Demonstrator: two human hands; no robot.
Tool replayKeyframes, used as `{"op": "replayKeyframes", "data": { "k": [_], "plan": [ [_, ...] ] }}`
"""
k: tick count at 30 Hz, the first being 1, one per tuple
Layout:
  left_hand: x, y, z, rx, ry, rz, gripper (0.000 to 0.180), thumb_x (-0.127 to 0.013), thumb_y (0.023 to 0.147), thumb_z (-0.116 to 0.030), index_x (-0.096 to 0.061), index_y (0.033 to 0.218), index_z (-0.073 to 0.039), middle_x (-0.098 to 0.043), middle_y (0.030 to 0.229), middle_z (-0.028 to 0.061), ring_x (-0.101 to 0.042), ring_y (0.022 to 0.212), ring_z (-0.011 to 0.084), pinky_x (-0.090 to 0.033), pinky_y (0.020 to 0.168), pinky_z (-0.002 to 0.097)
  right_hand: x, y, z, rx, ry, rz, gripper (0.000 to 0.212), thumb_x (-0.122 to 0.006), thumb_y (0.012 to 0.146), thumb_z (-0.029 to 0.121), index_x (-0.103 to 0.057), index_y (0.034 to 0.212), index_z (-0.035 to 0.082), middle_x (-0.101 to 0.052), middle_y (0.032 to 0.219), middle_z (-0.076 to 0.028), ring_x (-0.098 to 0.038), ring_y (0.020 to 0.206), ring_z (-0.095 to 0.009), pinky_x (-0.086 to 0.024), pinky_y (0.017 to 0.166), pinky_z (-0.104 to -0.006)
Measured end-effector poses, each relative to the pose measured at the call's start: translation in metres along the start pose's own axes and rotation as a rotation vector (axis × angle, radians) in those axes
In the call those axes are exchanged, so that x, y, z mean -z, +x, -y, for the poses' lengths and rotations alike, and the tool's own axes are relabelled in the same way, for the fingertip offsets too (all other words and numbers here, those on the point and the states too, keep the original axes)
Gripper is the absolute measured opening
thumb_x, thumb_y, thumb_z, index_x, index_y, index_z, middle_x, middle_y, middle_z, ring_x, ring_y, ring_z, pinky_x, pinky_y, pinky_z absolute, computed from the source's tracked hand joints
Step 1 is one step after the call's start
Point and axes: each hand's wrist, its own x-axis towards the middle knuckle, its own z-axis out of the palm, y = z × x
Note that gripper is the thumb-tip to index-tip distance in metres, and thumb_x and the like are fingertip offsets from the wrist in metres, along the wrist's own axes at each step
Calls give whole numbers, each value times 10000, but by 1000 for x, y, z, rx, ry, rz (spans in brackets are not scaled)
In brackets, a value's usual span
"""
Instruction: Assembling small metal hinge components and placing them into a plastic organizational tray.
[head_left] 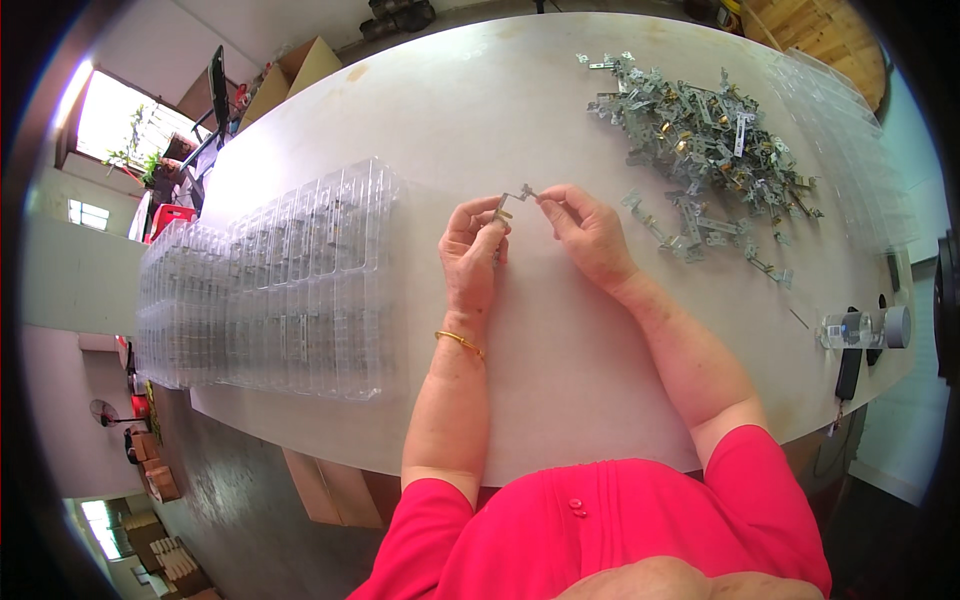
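Over the middle of the pale table [560, 400], both my hands hold one small bent metal bracket [514, 196]. My left hand [473, 252] is closed round its lower part, where a brass-coloured piece shows between the fingers. With thumb and forefinger my right hand [588, 232] pinches the bracket's upper right end. A heap of similar metal brackets [700, 125], some with brass-coloured parts, lies beyond my right hand. A few loose brackets [690, 225] spread from the heap toward that hand. My palms hide part of the held bracket.
Left of my hands stand stacked clear plastic trays [300, 290] with metal parts in their slots. More clear trays [850, 150] sit at the far right edge. A clear bottle [860, 328] lies at the right, beside a dark slim object [848, 372].
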Motion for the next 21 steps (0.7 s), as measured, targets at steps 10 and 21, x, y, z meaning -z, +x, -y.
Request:
{"op": "replayKeyframes", "data": {
  "k": [10,21],
  "plan": [
    [-2,-3,0,-5,159,9,231,-595,885,19,-681,1098,-8,-653,855,25,-500,643,44,-392,562,192,9,5,9,-240,182,179,188,-543,1024,156,-624,1130,24,-669,808,-47,-627,701,-103,-528,639,-263],
    [-2,-4,-6,90,168,75,234,-618,847,-18,-703,1065,-20,-641,823,-8,-492,644,34,-385,546,201,31,20,7,-501,572,373,217,-481,993,83,-647,1094,-13,-686,978,-93,-674,863,-177,-570,831,-327]
  ]
}}
